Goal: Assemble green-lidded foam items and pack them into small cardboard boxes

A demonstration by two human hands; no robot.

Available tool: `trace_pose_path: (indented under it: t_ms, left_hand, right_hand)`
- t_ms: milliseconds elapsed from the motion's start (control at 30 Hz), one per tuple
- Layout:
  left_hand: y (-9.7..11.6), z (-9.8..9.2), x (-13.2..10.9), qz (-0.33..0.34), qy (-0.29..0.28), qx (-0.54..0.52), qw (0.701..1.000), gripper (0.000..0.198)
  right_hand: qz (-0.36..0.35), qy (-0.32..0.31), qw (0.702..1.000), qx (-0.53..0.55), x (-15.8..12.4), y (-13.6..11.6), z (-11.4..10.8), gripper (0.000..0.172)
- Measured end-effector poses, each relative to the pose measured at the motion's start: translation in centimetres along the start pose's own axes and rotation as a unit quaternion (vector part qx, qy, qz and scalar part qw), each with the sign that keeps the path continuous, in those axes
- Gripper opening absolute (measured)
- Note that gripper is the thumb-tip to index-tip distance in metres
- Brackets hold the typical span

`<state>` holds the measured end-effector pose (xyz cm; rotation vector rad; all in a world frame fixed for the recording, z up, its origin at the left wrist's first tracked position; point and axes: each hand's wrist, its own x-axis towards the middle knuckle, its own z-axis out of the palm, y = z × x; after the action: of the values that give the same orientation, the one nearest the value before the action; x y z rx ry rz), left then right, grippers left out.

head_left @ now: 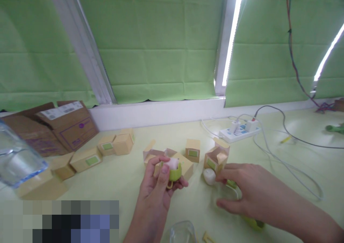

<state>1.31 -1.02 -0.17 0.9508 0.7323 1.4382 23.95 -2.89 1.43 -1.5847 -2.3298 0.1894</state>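
In my left hand (157,185) is a small green cup-shaped piece (176,173) with a pale loop below it. A whitish piece (172,163) sits in its top, with my thumb and finger against it. My right hand (251,187) is over the table to the right, thumb and fingers apart. Beside its fingertips lies a white rounded piece (209,177), and a green piece (231,184) shows between finger and thumb; whether I touch it I cannot tell. Another green item (254,223) is partly hidden below my right hand.
Opened small cartons (185,162) (216,157) and a closed one (192,151) stand behind my hands. More small boxes (86,159) and a brown cardboard box (72,128) are left. A power strip (239,132) with cables lies back right. A clear container (182,232) sits in front.
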Motion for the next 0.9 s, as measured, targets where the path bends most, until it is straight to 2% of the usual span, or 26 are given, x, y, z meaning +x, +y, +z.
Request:
trace_pose_path:
  t_ms: [100, 167, 233, 300, 433, 500, 667, 800, 900]
  left_hand:
    - [-0.5, -0.4, 0.1, -0.012, -0.019, 0.021, 1.0, 0.031]
    - [-0.6, -0.3, 0.0, -0.017, -0.038, 0.038, 0.998, 0.042]
    - [-0.5, -0.1, -0.4, -0.023, -0.047, 0.058, 0.997, 0.047]
    - [-0.3, 0.3, -0.7, -0.019, -0.042, 0.077, 0.996, 0.043]
    - [-0.3, 0.8, -1.1, -0.011, -0.048, 0.087, 0.995, 0.04]
    - [-0.4, 0.8, -1.1, -0.025, -0.061, 0.097, 0.993, 0.04]
    - [-0.5, 0.6, -1.1, -0.027, -0.077, 0.137, 0.987, 0.04]
    - [-0.6, 0.7, -1.1, -0.001, -0.044, 0.165, 0.985, 0.044]
    - [-0.4, 0.8, -0.9, 0.0, -0.016, 0.149, 0.989, 0.044]
  right_hand:
    - [-0.031, 0.058, 0.991, 0.115, 0.2, -0.4, -0.6, 0.022]
    - [-0.049, 0.099, 0.97, 0.216, 0.4, -0.6, -0.7, 0.021]
    - [-0.043, 0.13, 0.941, 0.31, 0.6, -0.9, -0.4, 0.024]
    - [-0.002, 0.14, 0.906, 0.399, 1.0, -1.3, 0.3, 0.029]
    - [0.06, 0.107, 0.829, 0.545, 1.6, -2.0, 1.8, 0.036]
    - [0.059, 0.101, 0.812, 0.572, 1.9, -2.3, 2.3, 0.038]
    - [0.061, 0.103, 0.797, 0.592, 2.3, -3.0, 3.1, 0.046]
    - [0.076, 0.077, 0.781, 0.615, 2.1, -3.0, 3.0, 0.051]
    - [0.076, 0.036, 0.769, 0.634, 1.8, -2.9, 2.9, 0.051]
